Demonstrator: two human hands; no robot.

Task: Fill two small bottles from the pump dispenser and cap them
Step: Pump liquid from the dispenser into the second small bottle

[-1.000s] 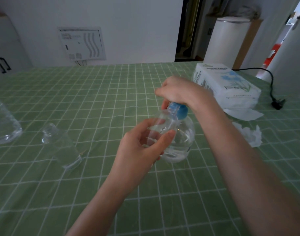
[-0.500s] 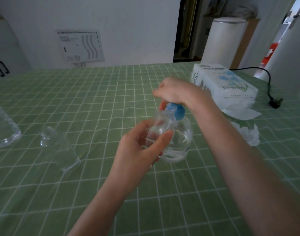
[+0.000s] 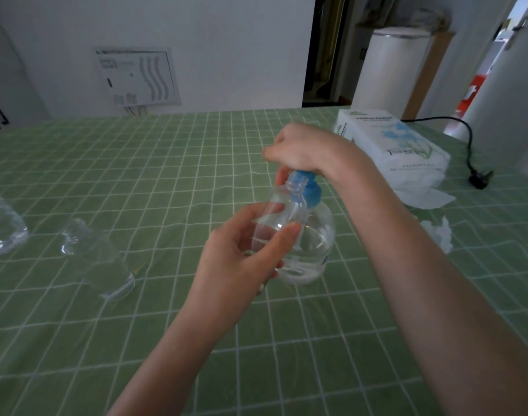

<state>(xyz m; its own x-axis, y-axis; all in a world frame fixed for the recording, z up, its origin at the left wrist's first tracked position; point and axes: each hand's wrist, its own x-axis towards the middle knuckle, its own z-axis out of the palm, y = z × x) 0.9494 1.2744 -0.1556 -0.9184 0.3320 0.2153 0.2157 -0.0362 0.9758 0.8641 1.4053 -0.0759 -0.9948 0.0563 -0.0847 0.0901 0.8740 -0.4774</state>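
Note:
A clear round pump dispenser (image 3: 315, 244) with a blue pump collar (image 3: 310, 190) stands on the green checked tablecloth at the centre. My right hand (image 3: 301, 148) sits on top of the pump head, fingers curled round it. My left hand (image 3: 244, 256) holds a small clear bottle (image 3: 282, 210) tilted, its open neck just under the pump's spout. A second small clear bottle (image 3: 96, 256) stands uncapped to the left on the cloth. No caps are visible.
A large clear plastic bottle (image 3: 1, 226) stands at the left edge. A white tissue pack (image 3: 391, 145) and crumpled tissue (image 3: 439, 235) lie to the right, with a black cable and plug (image 3: 478, 178) at the far right.
Both hands stay at the pump with the small bottle; the right hand has shifted slightly over the pump head. Otherwise only the view moved a little.

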